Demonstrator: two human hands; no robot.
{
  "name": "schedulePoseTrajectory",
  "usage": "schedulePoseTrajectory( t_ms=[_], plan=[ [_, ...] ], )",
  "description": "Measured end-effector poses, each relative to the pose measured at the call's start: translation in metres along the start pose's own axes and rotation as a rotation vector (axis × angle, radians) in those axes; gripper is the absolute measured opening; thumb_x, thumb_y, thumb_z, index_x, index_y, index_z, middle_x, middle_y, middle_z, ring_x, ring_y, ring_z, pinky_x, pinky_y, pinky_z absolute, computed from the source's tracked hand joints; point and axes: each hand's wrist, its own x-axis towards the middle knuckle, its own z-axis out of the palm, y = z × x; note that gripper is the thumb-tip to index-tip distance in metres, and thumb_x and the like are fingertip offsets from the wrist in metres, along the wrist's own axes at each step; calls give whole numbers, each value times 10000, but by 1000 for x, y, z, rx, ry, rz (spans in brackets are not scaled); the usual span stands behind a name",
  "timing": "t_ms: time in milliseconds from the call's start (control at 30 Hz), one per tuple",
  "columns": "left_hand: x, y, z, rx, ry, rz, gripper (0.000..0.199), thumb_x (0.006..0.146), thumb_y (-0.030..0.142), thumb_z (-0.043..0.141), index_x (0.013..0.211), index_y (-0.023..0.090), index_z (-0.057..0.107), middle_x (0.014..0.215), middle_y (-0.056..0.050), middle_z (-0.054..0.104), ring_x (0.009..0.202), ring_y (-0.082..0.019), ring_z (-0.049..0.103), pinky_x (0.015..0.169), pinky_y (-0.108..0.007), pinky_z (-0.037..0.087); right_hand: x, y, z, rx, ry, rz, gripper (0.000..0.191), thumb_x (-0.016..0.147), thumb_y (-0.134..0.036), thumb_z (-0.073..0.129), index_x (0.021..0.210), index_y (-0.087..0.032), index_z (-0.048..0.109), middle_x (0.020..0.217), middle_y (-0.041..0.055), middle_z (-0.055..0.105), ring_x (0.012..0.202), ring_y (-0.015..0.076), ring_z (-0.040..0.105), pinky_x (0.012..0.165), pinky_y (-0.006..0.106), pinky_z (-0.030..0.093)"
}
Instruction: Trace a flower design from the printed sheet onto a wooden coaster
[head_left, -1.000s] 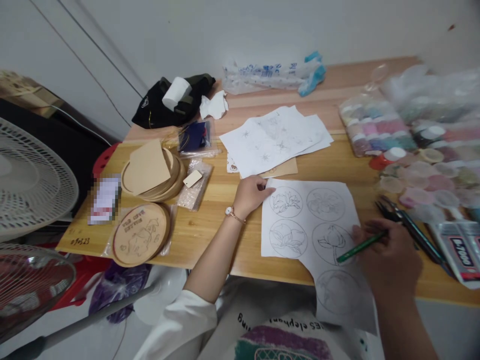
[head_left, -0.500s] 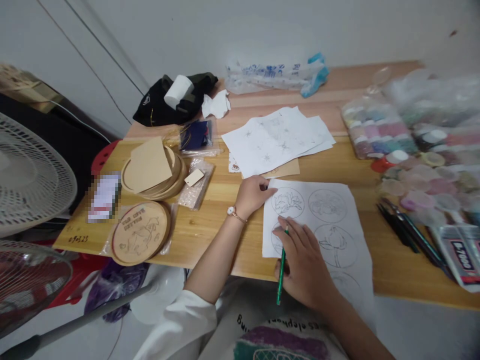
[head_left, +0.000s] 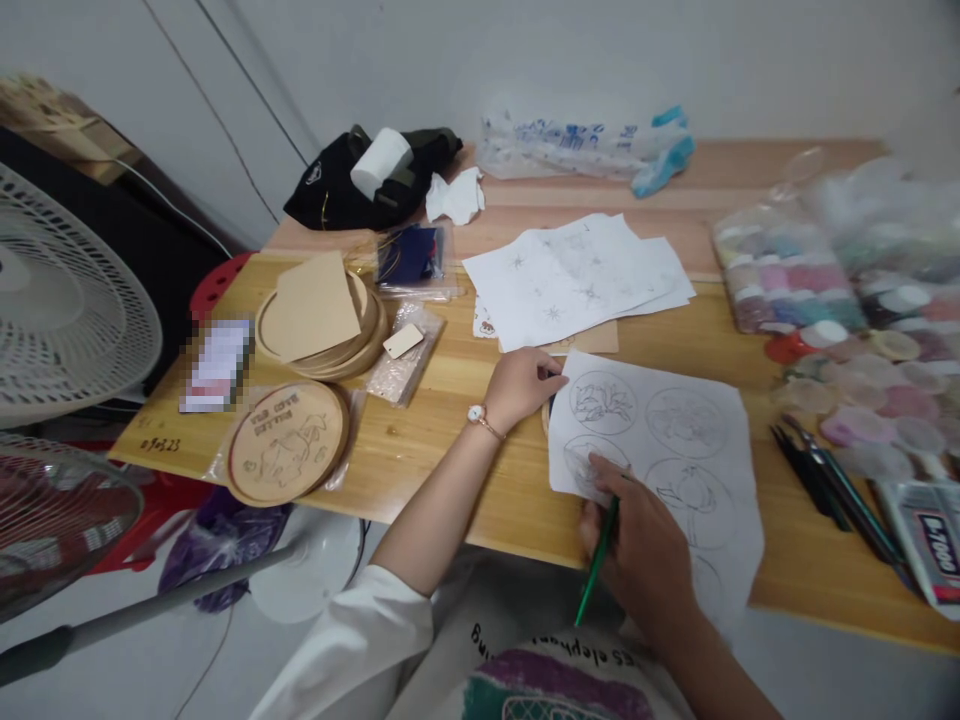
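Hands were apart; left hand (head_left: 516, 392) touched the drawing sheet's (head_left: 705, 402) far-left corner, pinch unclear; right hand (head_left: 649, 535), fingertips on sheet, gripped green pencil (head_left: 594, 580); sheet lay right of left hand, long axis running toward body

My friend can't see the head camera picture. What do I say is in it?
A left hand touches a white paper sheet of circled line drawings; the right hand, holding a slim green pencil, is over it. On the brown wooden table, round tan wooden plaques lie left and small round pastel tubs right.
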Motion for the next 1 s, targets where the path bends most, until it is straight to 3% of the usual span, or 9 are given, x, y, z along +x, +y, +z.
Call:
schedulePoseTrajectory(
  t_ms=[100, 267, 367, 500, 700, 867, 1000],
  plan=[
    [0, 0, 0, 8, 0, 11, 78, 747, 199, 661, 692, 159, 700, 732, -17, 677, 691, -139, 578, 648, -257, 414, 0, 1, 2, -59, 37, 28, 272, 797, -103, 440, 1062, -161, 470, 1033, 125, 644, 929, 220, 618, 772, 330, 516],
    [0, 1, -2, -7, -6, 4, 126, 773, 182, 616, 690, 157, 707, 723, -20, 686, 690, -141, 588, 652, -257, 425, 4, 6, -1, -27, -32, 93, 370, 791, -62, 367, 1122, -168, 496, 1083, 104, 630, 998, 228, 587, 825, 357, 498],
    [0, 0, -3, -50, -18, -25, 64, 716, 145, 660, 737, 165, 717, 739, -13, 691, 683, -137, 598, 639, -245, 444, 6, 9, -8, 0, 2, 166, 305, 882, -166, 380, 1160, -164, 507, 1069, 105, 630, 989, 216, 592, 816, 336, 496],
    [0, -5, -2, -91, -27, -36, 182, 686, 50, 632, 803, 159, 719, 768, -15, 699, 666, -123, 602, 627, -231, 463, 6, 12, -18, -26, 13, 233, 315, 935, -293, 359, 1187, -179, 510, 1068, 93, 631, 960, 211, 603, 795, 330, 492],
    [1, -10, 0, -90, -13, -25, 171, 683, 60, 654, 819, 141, 718, 722, -18, 687, 629, -122, 587, 601, -234, 458, 5, 17, -20, 9, 6, 241, 334, 940, -289, 357, 1230, -194, 492, 1099, 82, 624, 992, 196, 597, 837, 317, 481],
    [1, -8, 0, -122, -21, -57, 168, 680, 53, 657, 811, 140, 714, 722, -21, 690, 626, -122, 592, 610, -241, 471, 5, 19, -15, 57, -50, 155, 380, 942, -282, 338, 1300, -204, 440, 1206, 84, 585, 1089, 198, 559, 902, 337, 460],
    [1, -5, -1, -151, -37, -79, 191, 672, 25, 637, 802, 142, 713, 749, -22, 698, 645, -119, 604, 613, -232, 477, 6, 20, -13, 76, -72, 217, 373, 936, -326, 355, 1277, -224, 464, 1179, 70, 606, 1048, 200, 588, 855, 331, 486]
  ],
)
